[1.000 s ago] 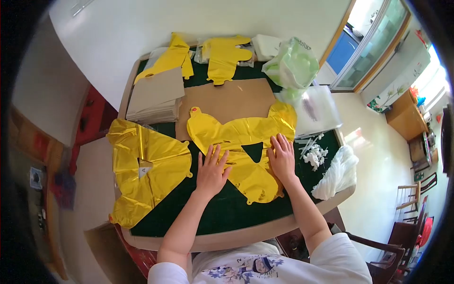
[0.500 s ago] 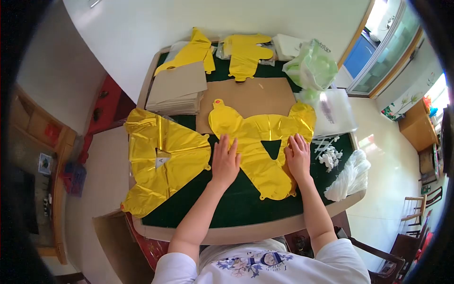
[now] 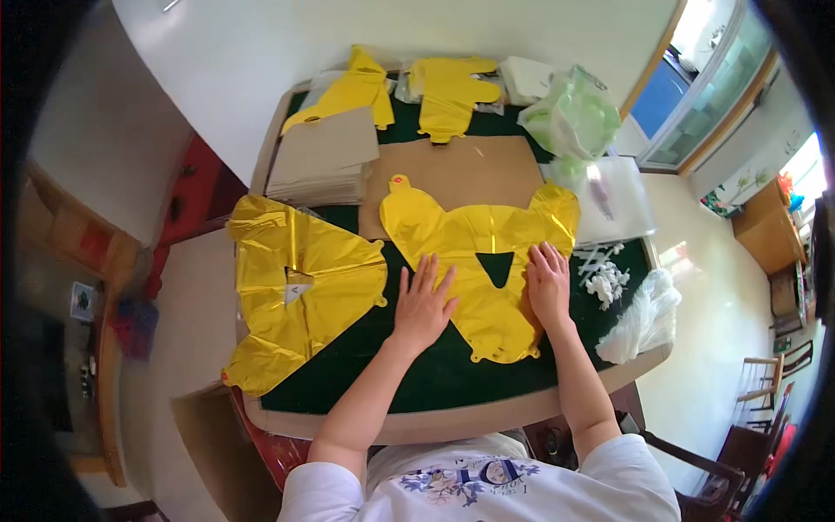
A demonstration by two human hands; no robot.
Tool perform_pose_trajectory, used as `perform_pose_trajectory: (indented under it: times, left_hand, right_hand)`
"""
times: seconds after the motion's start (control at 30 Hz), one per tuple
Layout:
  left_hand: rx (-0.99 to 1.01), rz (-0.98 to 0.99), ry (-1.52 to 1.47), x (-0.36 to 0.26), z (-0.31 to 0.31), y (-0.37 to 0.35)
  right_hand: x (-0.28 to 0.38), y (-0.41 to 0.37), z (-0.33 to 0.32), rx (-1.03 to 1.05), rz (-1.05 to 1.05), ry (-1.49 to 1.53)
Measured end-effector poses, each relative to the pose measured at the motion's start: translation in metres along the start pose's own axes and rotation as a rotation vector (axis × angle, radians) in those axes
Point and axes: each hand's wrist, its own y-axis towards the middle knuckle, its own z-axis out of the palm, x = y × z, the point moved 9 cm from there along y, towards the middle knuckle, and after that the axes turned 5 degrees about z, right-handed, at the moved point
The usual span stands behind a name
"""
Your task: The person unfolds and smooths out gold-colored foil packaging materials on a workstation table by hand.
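Note:
A gold foil balloon (image 3: 474,235) with a triangular hole lies flat at the middle of the green tabletop (image 3: 365,383). My left hand (image 3: 423,304) rests at its left edge, palm down, fingers spread. On its right edge lies my right hand (image 3: 548,283), fingers extended and flat on the foil. To the left is a second gold foil balloon (image 3: 326,278), a small piece marked "A" (image 3: 296,292) showing at its opening; neither hand touches it.
Behind are a brown cardboard sheet (image 3: 465,170), a cardboard stack (image 3: 322,161), yellow foil pieces (image 3: 445,96) and a green-white bag (image 3: 574,117). At the right are clear bags (image 3: 613,200), white sticks and clips (image 3: 607,283) and crumpled white plastic (image 3: 645,317).
My left hand has moved slightly right and down, its fingers more spread. The right hand has barely moved. The view has shifted slightly.

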Motion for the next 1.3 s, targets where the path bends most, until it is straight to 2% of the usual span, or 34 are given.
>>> perform_pose_trajectory:
  times: [0.17,0.33,0.5,0.57,0.6,0.83,0.97,1.03,1.13,1.17,1.3]
  left_hand:
    - [-0.151,0.042,-0.068,0.002,-0.027,-0.003]
    - [-0.328,-0.266,0.006,0.062,-0.097,-0.038]
    - [-0.177,-0.455,0.069,0.109,-0.115,-0.128]
    - [-0.032,-0.462,0.129,0.118,-0.099,-0.158]
    - [0.038,-0.463,0.157,0.122,-0.091,-0.168]
    - [-0.013,-0.308,0.134,0.141,-0.081,-0.163]
    - [0.032,-0.322,0.102,0.141,-0.093,-0.16]
    - [0.036,-0.37,0.032,0.133,-0.104,-0.156]
    - [-0.171,-0.316,0.024,0.112,-0.118,-0.126]
    - [-0.267,-0.261,-0.032,0.099,-0.117,-0.109]
    - [-0.266,-0.028,-0.2,0.029,-0.087,-0.039]
  right_hand:
    - [0.005,0.003,-0.004,0.002,-0.013,0.009]
    - [0.005,0.002,-0.01,-0.021,-0.01,0.04]
    - [0.022,0.006,-0.021,0.013,-0.041,0.031]
    - [0.036,0.01,-0.026,0.019,-0.064,0.056]
    - [0.041,0.012,-0.026,0.022,-0.081,0.066]
    - [0.077,0.02,-0.023,0.042,-0.142,0.122]
    - [0.081,0.017,-0.02,0.07,-0.151,0.141]
    - [0.08,0.025,-0.021,0.099,-0.169,0.142]
    - [0.092,0.057,-0.021,0.098,-0.226,0.174]
    - [0.095,0.073,-0.014,0.098,-0.256,0.199]
    - [0.102,0.139,0.045,0.101,-0.378,0.167]
